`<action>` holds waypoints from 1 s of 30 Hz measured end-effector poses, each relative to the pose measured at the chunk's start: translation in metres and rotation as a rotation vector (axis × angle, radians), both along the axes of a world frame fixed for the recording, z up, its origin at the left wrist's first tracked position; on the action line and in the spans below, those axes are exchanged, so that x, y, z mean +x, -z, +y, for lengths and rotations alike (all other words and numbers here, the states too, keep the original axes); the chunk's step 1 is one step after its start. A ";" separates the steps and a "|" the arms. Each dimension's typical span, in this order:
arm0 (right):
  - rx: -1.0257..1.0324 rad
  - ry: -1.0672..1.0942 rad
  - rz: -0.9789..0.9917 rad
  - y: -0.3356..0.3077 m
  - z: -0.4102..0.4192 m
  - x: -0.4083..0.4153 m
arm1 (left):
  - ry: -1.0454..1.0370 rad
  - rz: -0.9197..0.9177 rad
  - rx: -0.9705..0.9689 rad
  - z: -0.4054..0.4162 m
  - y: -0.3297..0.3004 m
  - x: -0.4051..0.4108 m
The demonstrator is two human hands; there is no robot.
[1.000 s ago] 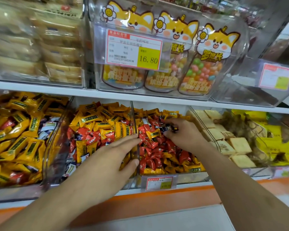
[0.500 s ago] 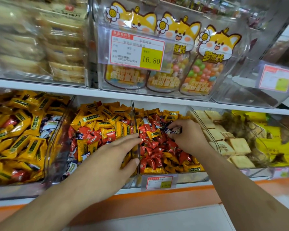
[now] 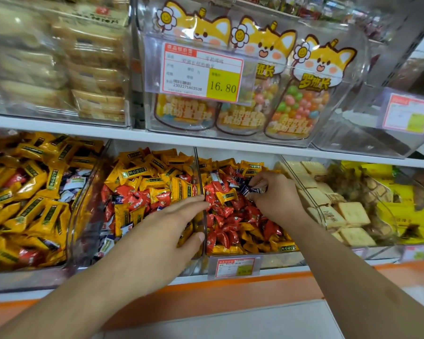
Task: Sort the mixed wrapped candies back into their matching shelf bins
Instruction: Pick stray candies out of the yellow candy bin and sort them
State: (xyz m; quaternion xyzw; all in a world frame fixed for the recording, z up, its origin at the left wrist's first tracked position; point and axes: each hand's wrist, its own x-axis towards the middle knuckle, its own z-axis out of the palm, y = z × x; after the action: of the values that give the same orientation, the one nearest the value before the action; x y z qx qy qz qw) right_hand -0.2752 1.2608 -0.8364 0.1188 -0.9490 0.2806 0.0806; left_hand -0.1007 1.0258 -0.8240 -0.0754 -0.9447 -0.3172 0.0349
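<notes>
At centre right of the frame, the right hand (image 3: pixel 272 194) pinches a small cluster of dark blue wrapped candies (image 3: pixel 251 189) between thumb and fingertips, just above the heap in the red-candy bin (image 3: pixel 233 216). How many pieces it holds cannot be told. The left hand (image 3: pixel 162 231) lies spread and flat, palm down, across the front of the middle bin (image 3: pixel 147 189), its fingertips reaching the clear divider (image 3: pixel 201 192) between the two bins; it holds nothing visible.

The likely trouble is the grip itself: several slick wrappers held in one pinch could slide apart, and a dropped piece would sink among the red and yellow wrappers and be hard to find again. Blue-and-white candies (image 3: pixel 74 184) of a seemingly similar kind sit in the far-left bin (image 3: pixel 22 192), so the carry would probably cross the left forearm and the middle bin, where a brush against the arm or a bin wall could knock a piece loose.

Around them, the shelf board (image 3: pixel 157 140) hangs low over the bins and limits lifting room. A bin of pale biscuit packets (image 3: pixel 353 214) sits just right of the working hand. Above, fox-printed jelly bean bags (image 3: pixel 301 104) stand behind a price tag (image 3: pixel 201 72).
</notes>
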 end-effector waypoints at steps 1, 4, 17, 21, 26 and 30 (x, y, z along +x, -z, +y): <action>-0.013 -0.001 0.012 0.000 0.001 0.000 | 0.001 -0.002 -0.001 0.000 0.000 0.000; -0.071 0.001 0.060 -0.006 0.004 0.006 | -0.001 -0.004 -0.006 -0.001 -0.002 0.001; -0.395 -0.321 -0.162 -0.049 -0.068 0.102 | -0.225 -0.013 0.429 -0.013 -0.022 0.011; -0.369 -0.325 -0.160 -0.050 -0.086 0.116 | -0.335 0.066 0.404 -0.032 -0.028 0.013; -0.227 -0.352 -0.137 -0.047 -0.095 0.118 | -0.433 0.083 0.034 -0.055 -0.029 0.017; -0.201 -0.249 -0.056 -0.043 -0.088 0.094 | -0.302 0.105 -0.006 -0.050 -0.029 0.018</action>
State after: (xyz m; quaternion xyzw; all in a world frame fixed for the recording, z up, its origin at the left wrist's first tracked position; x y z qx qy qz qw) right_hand -0.1809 1.1728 -0.7933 0.2190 -0.8959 0.3854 0.0304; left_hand -0.0823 0.9762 -0.7951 0.0510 -0.9431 -0.3012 0.1316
